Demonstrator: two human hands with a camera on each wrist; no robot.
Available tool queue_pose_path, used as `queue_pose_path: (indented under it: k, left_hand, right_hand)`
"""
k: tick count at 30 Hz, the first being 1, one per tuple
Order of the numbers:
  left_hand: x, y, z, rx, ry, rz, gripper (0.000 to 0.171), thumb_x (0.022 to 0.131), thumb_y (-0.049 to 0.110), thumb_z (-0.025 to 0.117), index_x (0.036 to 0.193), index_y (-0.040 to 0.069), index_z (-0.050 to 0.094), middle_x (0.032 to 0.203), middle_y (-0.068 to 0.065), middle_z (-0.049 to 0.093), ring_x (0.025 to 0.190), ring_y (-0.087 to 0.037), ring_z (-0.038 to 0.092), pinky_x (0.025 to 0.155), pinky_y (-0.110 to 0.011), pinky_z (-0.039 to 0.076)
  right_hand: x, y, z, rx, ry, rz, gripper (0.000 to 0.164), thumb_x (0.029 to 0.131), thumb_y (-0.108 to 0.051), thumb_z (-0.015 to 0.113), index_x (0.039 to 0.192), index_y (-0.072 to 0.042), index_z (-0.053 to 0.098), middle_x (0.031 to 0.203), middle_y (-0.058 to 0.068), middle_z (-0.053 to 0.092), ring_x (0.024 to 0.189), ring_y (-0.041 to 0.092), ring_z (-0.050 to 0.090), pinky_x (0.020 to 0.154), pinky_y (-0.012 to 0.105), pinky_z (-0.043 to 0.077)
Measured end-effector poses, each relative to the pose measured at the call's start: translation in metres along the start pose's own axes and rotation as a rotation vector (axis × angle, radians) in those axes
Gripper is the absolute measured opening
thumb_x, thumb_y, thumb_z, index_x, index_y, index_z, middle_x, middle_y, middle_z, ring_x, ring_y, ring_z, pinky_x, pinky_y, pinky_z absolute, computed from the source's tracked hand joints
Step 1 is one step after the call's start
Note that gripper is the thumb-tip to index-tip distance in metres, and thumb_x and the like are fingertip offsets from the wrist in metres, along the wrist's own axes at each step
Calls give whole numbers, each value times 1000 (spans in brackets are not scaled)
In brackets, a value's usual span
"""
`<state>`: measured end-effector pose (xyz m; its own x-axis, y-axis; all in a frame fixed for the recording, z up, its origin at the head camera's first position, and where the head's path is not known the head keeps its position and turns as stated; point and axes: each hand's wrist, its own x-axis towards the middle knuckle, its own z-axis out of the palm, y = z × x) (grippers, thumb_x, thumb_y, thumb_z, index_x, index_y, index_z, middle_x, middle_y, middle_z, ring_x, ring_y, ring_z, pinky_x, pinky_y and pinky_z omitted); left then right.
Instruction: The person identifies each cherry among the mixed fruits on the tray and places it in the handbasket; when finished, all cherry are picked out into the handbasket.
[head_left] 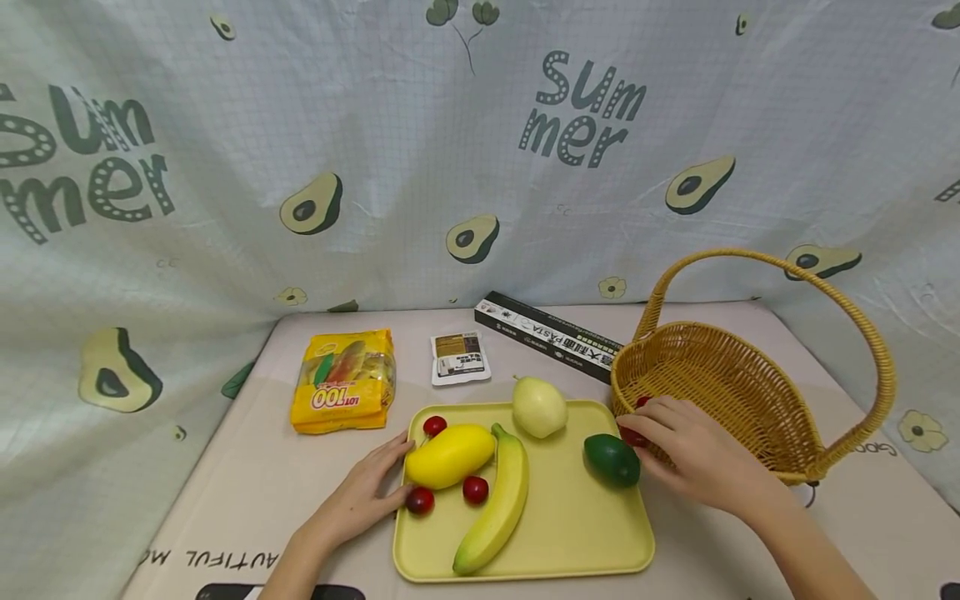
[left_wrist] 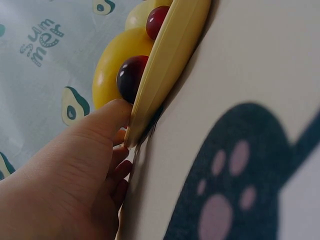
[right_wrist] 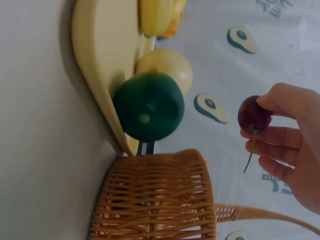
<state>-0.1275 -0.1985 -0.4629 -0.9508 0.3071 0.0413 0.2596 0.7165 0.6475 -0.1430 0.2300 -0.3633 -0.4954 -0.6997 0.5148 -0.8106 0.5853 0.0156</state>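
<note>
A cherry with a thin stem is pinched between the thumb and fingers of my right hand, beside the wicker basket. A small red patch also shows past those fingers; what it belongs to is unclear. My left hand rests against the left rim of the yellow tray, its thumb near a dark red cherry. On the tray lie a mango, a banana, a pale pear, a dark green avocado, and two more cherries.
A yellow snack bag stands behind the tray on the left. Beside it lies a small white packet. A long black pasta box reaches toward the basket, whose tall handle arches up. A patterned cloth hangs behind.
</note>
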Motion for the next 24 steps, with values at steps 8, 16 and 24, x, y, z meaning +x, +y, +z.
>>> queue_pose_path:
  k: [8,16,24]
  left_hand:
    - [0,0,-1,0,2,3,58,84,27,66,136,13,44,146,-5,31,131,-28,31,105,-51,25]
    - [1,0,0,-1,2,-8,58,83,25,66,136,13,44,146,-5,32,132,-27,31,105,-51,25]
    - [0,0,0,0,11,8,58,83,23,66,136,12,45,145,-6,33,131,-27,31,105,-51,25]
  right_hand:
    - [1,27,-1,-25,-2,12,40,94,-40,40,105,-10,65,94,-2,61,85,16,55,68,37,47]
    - [-6,48,6,-67,-22,94,35,67,-10,77,101,-8,66,88,1,61,80,18,56,66,38,48]
    - [-14,66,14,-99,-51,164,36,64,-8,80,96,-6,65,84,4,61,77,21,57,63,39,48]
